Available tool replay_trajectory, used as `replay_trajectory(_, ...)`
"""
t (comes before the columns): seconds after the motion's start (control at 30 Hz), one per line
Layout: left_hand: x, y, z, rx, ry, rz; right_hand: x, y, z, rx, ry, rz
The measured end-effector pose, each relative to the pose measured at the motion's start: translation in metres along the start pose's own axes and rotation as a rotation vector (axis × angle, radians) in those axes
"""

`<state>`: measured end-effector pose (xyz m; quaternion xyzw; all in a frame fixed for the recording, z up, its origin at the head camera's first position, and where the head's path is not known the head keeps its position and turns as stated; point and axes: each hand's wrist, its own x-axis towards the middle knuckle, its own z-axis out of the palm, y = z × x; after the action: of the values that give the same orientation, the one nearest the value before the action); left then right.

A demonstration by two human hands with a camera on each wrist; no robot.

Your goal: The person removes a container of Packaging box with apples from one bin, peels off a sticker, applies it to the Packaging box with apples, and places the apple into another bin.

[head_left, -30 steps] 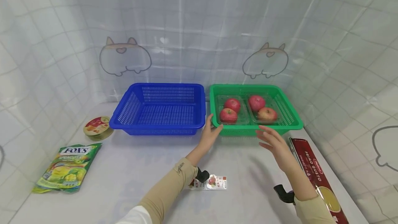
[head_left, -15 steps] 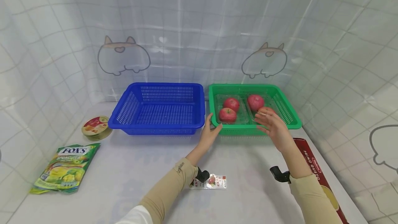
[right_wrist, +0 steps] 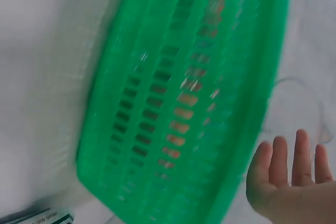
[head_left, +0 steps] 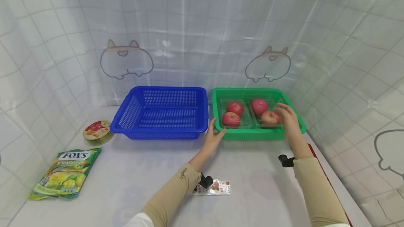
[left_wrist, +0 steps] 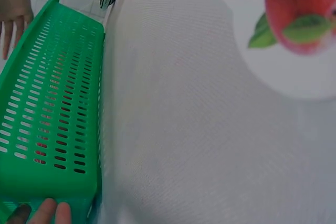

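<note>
My left hand (head_left: 210, 143) touches the front left corner of the green basket (head_left: 254, 135), thumb at the front and fingers along the side. In the left wrist view its fingertips (left_wrist: 46, 211) lie against the green plastic. Inside the basket are two clear plastic boxes, the left box (head_left: 249, 123) and the right box (head_left: 259, 126), each with two red apples; one is the front right apple (head_left: 269, 118). Over the basket's right part hovers my right hand (head_left: 288, 122), fingers apart beside that apple and nothing held. Its spread fingers (right_wrist: 301, 156) show beyond the rim in the right wrist view.
A blue basket (head_left: 161, 136) stands left of the green one. At far left lie a round tin (head_left: 98, 131) and a green candy bag (head_left: 64, 174). A small printed packet (head_left: 220, 187) is near my left wrist. A red spaghetti pack (head_left: 323, 171) is mostly hidden behind my right arm.
My right hand has moved from in front of the green basket, over its front rim, then right to beside the front right apple. My left hand stays at the corner.
</note>
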<state>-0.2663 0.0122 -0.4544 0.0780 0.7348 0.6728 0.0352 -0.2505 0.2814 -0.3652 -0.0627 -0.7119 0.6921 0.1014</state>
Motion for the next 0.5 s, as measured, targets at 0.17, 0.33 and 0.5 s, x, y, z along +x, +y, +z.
replay_trajectory(0.17,-0.001,0.001,-0.001,0.004,0.007,0.003,0.021,0.006,-0.006,-0.193,0.087,0.036)
replay_trajectory(0.33,0.000,0.000,-0.001,-0.004,0.002,0.012,0.035,0.015,-0.013,-0.352,0.011,0.053)
replay_trajectory(0.5,-0.001,-0.001,-0.001,-0.007,-0.010,0.015,0.042,0.021,-0.020,-0.439,-0.026,0.107)
